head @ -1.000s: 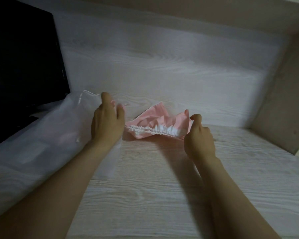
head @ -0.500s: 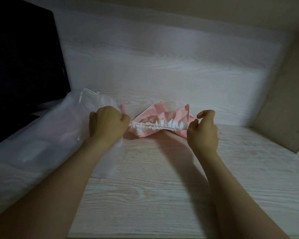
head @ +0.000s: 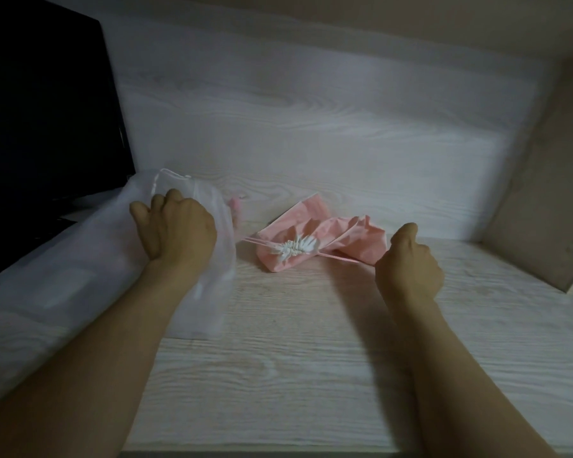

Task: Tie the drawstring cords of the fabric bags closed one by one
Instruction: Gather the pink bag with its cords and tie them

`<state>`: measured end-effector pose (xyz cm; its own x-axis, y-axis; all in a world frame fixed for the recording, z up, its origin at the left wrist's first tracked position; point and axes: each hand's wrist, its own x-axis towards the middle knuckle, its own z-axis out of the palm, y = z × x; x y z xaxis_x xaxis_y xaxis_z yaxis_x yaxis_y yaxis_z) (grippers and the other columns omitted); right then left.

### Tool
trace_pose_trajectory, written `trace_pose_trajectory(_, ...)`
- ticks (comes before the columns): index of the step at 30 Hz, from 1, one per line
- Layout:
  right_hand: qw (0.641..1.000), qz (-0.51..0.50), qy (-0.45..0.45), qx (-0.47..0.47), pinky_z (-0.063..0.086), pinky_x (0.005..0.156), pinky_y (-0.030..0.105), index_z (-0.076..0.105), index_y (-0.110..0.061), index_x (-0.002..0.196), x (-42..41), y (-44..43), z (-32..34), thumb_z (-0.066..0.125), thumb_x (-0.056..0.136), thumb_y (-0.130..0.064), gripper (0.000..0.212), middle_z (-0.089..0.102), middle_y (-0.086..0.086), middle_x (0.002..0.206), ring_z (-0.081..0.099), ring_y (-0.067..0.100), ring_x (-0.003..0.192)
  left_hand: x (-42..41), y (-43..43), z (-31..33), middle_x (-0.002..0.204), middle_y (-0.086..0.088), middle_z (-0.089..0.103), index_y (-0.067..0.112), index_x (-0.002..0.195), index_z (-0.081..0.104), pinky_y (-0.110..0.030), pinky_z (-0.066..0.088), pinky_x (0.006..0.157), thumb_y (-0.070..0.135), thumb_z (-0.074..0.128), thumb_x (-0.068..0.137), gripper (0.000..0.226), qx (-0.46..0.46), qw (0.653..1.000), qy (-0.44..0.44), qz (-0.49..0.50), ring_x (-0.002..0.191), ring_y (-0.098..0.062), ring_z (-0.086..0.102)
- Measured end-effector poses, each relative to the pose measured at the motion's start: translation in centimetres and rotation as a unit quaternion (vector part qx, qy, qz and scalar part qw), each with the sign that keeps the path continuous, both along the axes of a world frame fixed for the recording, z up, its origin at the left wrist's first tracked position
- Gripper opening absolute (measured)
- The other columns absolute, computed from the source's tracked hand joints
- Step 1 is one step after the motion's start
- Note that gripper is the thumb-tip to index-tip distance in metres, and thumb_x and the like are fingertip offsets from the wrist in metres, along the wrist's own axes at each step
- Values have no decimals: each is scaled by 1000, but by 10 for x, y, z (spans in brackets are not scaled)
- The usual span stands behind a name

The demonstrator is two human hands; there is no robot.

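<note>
- Head view: the right hand (head: 407, 266) is closed in a fist just to the right of the pink bag (head: 325, 231), with a taut stretch of pink cord (head: 341, 258) pinched inside it; the fingertips are hidden behind the back of the hand.
- The left hand (head: 176, 229) is also a fist, off to the left of the pink bag. The cord's other stretch runs straight from the bag towards it. The grip itself is out of sight, so its hold on the cord is my reading, not something plainly seen.
- The pink bag lies crumpled on the desk (head: 278, 358) between the two hands, close to the back panel (head: 311, 110). Its white mouth (head: 295, 249) is bunched into a tight ruffle, with no opening to be seen.
- To the left of the pink bag, a sheer white bag (head: 80, 259) lies under and behind the left hand. Whether it is already tied I cannot tell. Further left stands a dark monitor (head: 47, 110).
- Step in hand, as I judge it: cinching the pink bag by drawing the cord outwards both ways. The mouth looks gathered, but no knot shows.
- The next move calls for bringing both ends together above the ruffle, crossing them and pulling a knot snug while holding the tension, since slack would probably let the mouth loosen.
</note>
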<state>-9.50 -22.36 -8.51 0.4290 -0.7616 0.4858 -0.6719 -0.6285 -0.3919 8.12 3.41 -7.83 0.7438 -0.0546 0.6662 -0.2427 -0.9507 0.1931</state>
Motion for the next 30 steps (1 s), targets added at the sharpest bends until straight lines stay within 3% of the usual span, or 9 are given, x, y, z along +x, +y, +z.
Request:
trace_pose_trajectory(2,999,23,33,26,42,74,40,49,-10,118,-2,3,0,55,90,-10,29,66,21,112,65,43,101,0,-1,-2,105,-16,61,7,90,78,-47,32,91,28,53,100,34,12,999,-7,-28,100,-38,55)
trace_pose_trajectory(4,996,42,65,49,48,83,42,57,-10,120,-1,7,3,68,87,-30,41,65,20,119,64,43,110,-1,-6,-4,113,-14,55,13,92,80,-48,32,90,36,54,99,35,27,998,-3,-62,107,-37,47)
trace_pose_trajectory(8,992,59,101,54,51,93,44,60,-10,128,-3,19,12,73,84,-53,63,64,20,126,63,42,117,-13,-19,-6,128,-2,55,21,78,81,-48,27,95,49,55,98,43,7,982,-57,-182,123,-32,35)
trace_pose_trajectory(10,990,73,107,48,50,92,44,62,-14,129,-3,25,15,69,87,-50,56,65,20,125,63,42,116,-21,-22,-3,124,5,57,24,66,77,-45,21,96,59,47,97,55,-5,965,-65,-255,127,-28,35)
trace_pose_trajectory(13,992,69,95,41,47,89,42,62,-13,125,1,27,14,55,96,-34,37,65,19,126,63,42,116,-33,-26,1,104,16,58,25,59,73,-40,18,92,81,34,86,73,48,951,2,-306,118,-18,39)
trace_pose_trajectory(16,997,54,56,14,43,83,41,63,-12,116,4,27,12,46,97,-26,30,67,19,119,64,44,110,-34,-27,1,93,16,61,26,60,71,-39,21,92,91,43,69,71,78,942,28,-326,111,-14,41)
trace_pose_trajectory(21,1000,28,-6,12,45,89,47,49,-5,117,4,22,6,35,106,-32,32,65,24,121,61,48,111,-29,-25,0,93,13,61,33,75,75,-37,19,87,74,75,76,41,85,921,38,-379,114,-15,44)
trace_pose_trajectory(26,999,4,-51,-12,41,76,44,46,-4,114,0,20,12,41,102,-35,34,65,25,112,63,48,102,-30,-27,-1,82,10,64,28,79,71,-37,20,85,54,64,99,33,75,912,35,-402,102,-15,53)
trace_pose_trajectory(30,991,-10,-113,-67,38,67,38,56,-6,93,-1,19,19,46,95,-26,23,65,21,90,56,40,75,-28,-29,-3,80,8,63,27,86,64,-41,31,98,48,52,106,32,57,910,33,-410,92,-22,55)
